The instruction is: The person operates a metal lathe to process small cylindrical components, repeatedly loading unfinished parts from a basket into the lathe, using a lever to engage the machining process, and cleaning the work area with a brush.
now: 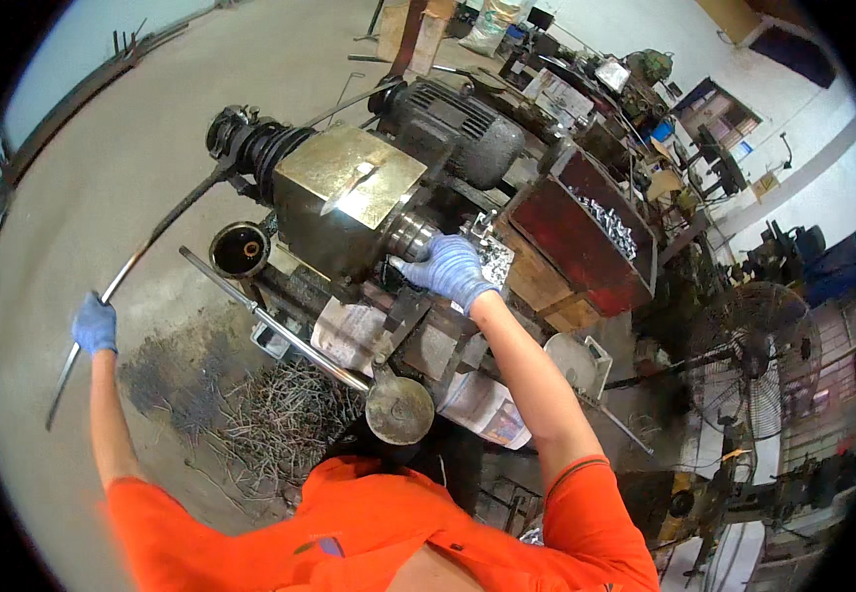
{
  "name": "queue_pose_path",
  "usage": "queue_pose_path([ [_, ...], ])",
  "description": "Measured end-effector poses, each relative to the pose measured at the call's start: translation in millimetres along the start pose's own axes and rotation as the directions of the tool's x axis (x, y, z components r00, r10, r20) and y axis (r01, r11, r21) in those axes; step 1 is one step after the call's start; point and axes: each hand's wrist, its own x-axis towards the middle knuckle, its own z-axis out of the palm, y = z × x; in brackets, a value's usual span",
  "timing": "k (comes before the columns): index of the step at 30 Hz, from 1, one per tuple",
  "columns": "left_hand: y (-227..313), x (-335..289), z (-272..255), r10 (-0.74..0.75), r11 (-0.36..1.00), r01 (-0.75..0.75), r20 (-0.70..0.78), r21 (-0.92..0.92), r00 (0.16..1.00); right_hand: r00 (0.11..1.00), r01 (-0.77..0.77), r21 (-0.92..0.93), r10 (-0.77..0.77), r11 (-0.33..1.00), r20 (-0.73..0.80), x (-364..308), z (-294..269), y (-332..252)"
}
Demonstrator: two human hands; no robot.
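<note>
My left hand (pixel 95 324), in a blue-grey knit glove, is closed round a long metal rod (pixel 137 255). The rod slants up into the back of a small lathe (pixel 334 183), and its free end hangs below my fist. My right hand (pixel 448 271), gloved alike, is at the front of the lathe's round steel chuck (pixel 410 235), with the fingers bent against it and the thumb reaching to the left. What lies under those fingers is hidden by the glove. A bright metal bar (pixel 295 343) runs below the headstock to a round, dusty plate (pixel 398 409).
A heap of metal shavings (pixel 285 424) covers the floor beneath the machine. Behind the chuck stands a dark red bin (pixel 581 232) with small metal pieces inside. A ribbed motor (pixel 458 128) sits beyond the headstock. To the right is a large caged fan (pixel 749 345).
</note>
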Motion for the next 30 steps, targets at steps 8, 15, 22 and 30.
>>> queue_pose_path([
  [8, 26, -80, -59, 0.001, 0.995, 0.013, 0.134, -0.099, 0.991, 0.773, 0.313, 0.186, -0.136, 0.931, -0.62, -83, -8, 49],
  [15, 141, -71, -178, 0.433, 0.761, -0.385, -0.034, -0.521, 0.901, 0.761, 0.25, 0.358, 0.046, 0.899, -0.647, -191, 12, 98],
  [22, 307, -88, -244, 0.566, 0.463, -0.683, -0.405, -0.565, 0.718, 0.862, -0.03, 0.67, 0.359, 0.742, -0.358, -285, 100, 123],
  [30, 323, -97, -205, 0.506, 0.349, -0.742, -0.551, -0.572, 0.663, 0.765, -0.24, 0.756, 0.598, 0.609, -0.239, -355, 161, 137],
])
